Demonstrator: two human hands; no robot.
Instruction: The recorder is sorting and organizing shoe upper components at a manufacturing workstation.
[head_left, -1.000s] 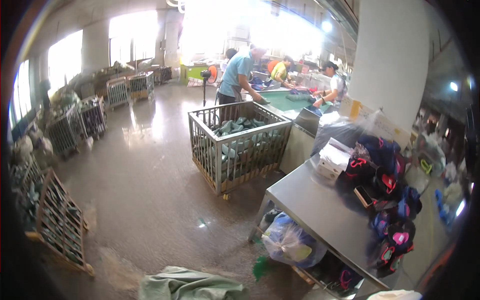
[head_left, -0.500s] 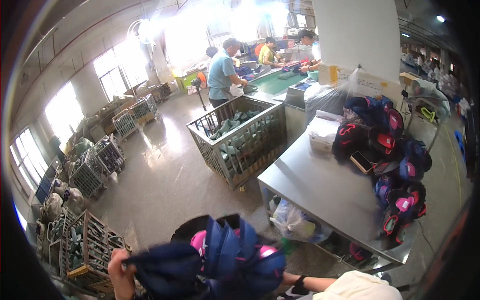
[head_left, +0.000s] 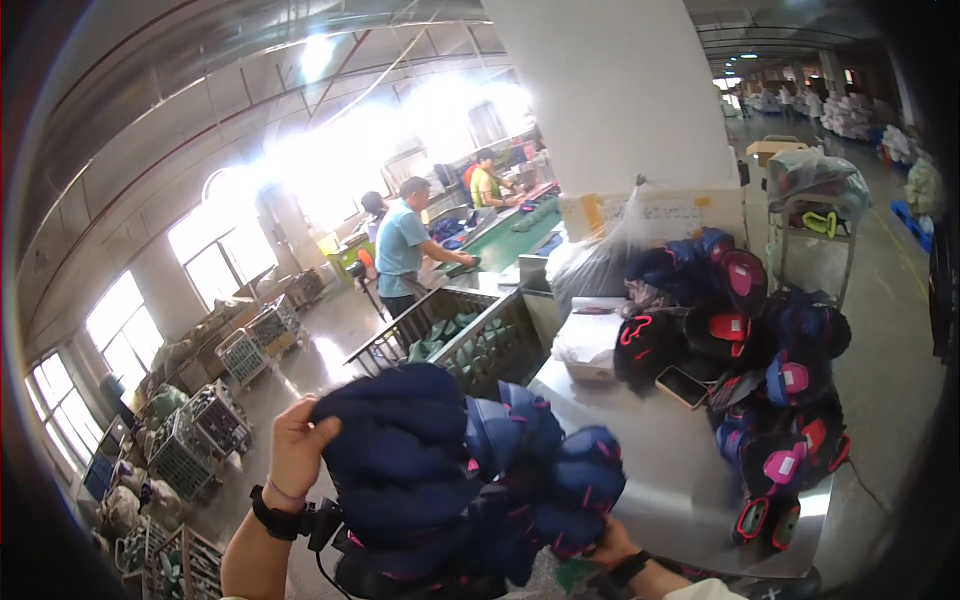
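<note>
A big bundle of navy shoe uppers (head_left: 405, 450) with pink trim hangs in front of me, between my two hands. My left hand (head_left: 298, 445) pinches the upper left edge of the bundle, thumb in front. At its lower right side my right hand (head_left: 612, 546) is closed on the uppers, its fingers partly hidden behind them. Both wrists wear dark bands. Beyond the bundle, more shoe uppers (head_left: 787, 378) in navy, black, pink and red are heaped along the right side of a metal table (head_left: 640, 440).
On the table lie a phone (head_left: 682, 387) and a white box (head_left: 588, 340). Behind it stands a slatted cart (head_left: 500, 345) of grey-green pieces. A person in a blue shirt (head_left: 402, 245) works at a green-topped bench. More wire carts (head_left: 185, 440) line the left wall.
My hands have raised the bundle and carried it to the right, over the near part of the table. The view has turned to the right and tilted up.
</note>
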